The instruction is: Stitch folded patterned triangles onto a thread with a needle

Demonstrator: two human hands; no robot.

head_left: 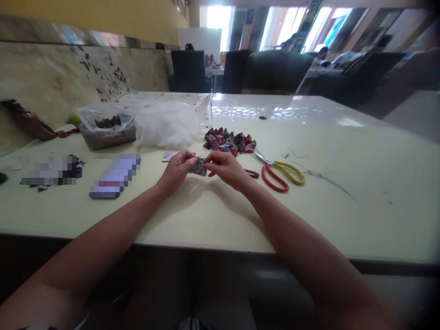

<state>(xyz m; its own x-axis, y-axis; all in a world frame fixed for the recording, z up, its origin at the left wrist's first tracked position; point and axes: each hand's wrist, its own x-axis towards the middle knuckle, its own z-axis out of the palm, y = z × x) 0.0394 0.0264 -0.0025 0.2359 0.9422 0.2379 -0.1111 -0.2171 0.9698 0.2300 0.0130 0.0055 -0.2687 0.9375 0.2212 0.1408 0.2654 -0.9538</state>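
Now | both hands' fingers pinched shut on one fabric piece [198,167] | one scissors [280,172]

Looks like a shared craft room or small workshop hall, not a home. The long glossy counter [343,206] has scissors [282,174], a pile of folded patterned fabric pieces [228,141], white stuffing [168,123] and a bag of scraps [106,126] on it. Further back there are dark chairs [275,71], more tables with people at them, and big bright windows [216,20]
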